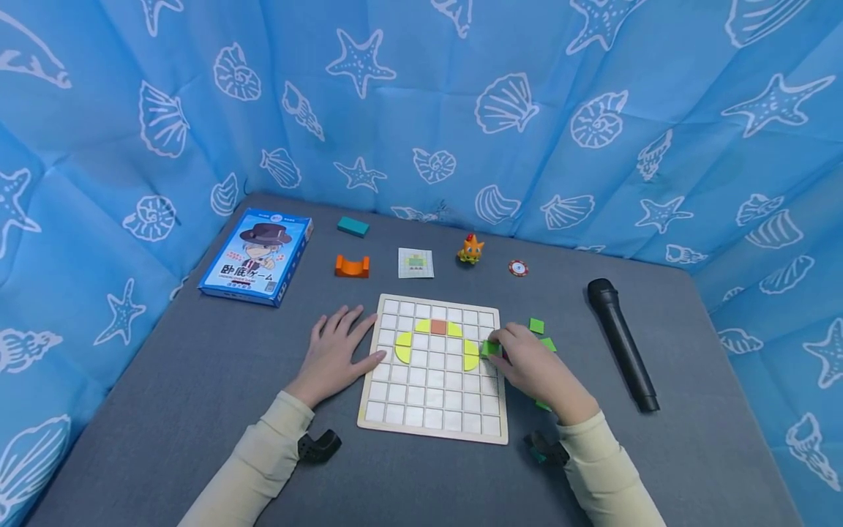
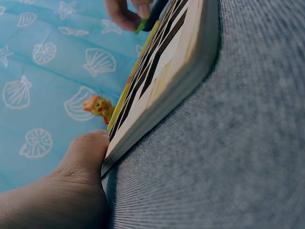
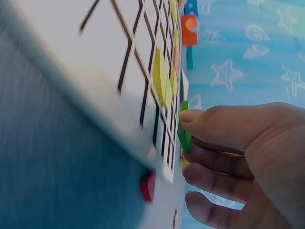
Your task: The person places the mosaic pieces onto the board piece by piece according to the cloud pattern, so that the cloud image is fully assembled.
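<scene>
A wooden-framed grid board (image 1: 435, 419) with white squares lies in front of me. On it, yellow rounded pieces (image 1: 470, 355) stand at the left, top and right, with a brownish-orange square (image 1: 437, 327) between the top two. My right hand (image 1: 536, 369) pinches a green square tile (image 3: 185, 129) between thumb and fingertips over the board's right side, beside the right yellow pieces. My left hand (image 1: 332, 360) rests with spread fingers at the board's left edge, its thumb (image 2: 88, 150) right at the rim in the left wrist view.
Loose green tiles (image 1: 536, 325) lie right of the board, partly hidden by my right hand. Farther right is a black microphone (image 1: 622, 344). Behind the board sit a blue box (image 1: 257, 256), teal block (image 1: 353, 227), orange block (image 1: 352, 268), pattern card (image 1: 416, 272), toy figure (image 1: 470, 251) and chip (image 1: 518, 268).
</scene>
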`<state>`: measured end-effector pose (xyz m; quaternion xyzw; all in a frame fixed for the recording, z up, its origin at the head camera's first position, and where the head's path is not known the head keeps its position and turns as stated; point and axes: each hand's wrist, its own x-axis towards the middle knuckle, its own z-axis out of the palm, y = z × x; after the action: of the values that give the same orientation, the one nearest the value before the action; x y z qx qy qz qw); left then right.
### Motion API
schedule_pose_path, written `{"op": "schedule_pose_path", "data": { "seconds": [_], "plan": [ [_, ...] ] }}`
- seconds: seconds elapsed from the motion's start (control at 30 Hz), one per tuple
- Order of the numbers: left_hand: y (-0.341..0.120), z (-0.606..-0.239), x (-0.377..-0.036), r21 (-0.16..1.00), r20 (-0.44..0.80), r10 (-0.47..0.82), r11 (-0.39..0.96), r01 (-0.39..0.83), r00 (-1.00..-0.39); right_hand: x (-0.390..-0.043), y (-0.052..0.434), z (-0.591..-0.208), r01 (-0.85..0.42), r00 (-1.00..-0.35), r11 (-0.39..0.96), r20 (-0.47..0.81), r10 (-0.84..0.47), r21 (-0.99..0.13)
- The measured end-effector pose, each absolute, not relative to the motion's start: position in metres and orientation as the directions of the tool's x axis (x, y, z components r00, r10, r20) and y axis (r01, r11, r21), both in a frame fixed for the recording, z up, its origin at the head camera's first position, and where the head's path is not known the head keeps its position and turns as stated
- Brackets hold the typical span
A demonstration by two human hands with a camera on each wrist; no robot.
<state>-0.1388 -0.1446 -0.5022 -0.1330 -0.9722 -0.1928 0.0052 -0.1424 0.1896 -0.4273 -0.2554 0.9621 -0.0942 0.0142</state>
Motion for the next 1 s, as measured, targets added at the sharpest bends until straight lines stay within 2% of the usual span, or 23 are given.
{"op": "schedule_pose_path", "data": {
  "seconds": [0.27,0.53,0.8,1.0],
  "plan": [
    [-0.145,-0.501,-0.138,0.37,0.065,0.261,0.89,0.267,-0.963,-0.146,0.161,-0.426,-0.578,-0.812,0.788,0.054,-0.581,-0.212],
    [-0.145,-0.502,-0.137,0.354,0.073,0.253,0.898,0.262,-0.965,-0.151,0.134,-0.428,-0.642,-0.765,0.745,0.081,-0.639,-0.178],
    [-0.145,-0.503,-0.138,0.362,0.071,0.251,0.896,0.259,-0.965,-0.158,0.116,-0.432,-0.662,-0.749,0.734,0.084,-0.658,-0.155],
    [-0.145,-0.501,-0.137,0.332,0.062,0.224,0.915,0.232,-0.973,-0.163,0.103,-0.436,-0.651,-0.757,0.747,0.038,-0.653,-0.135]
  ]
}}
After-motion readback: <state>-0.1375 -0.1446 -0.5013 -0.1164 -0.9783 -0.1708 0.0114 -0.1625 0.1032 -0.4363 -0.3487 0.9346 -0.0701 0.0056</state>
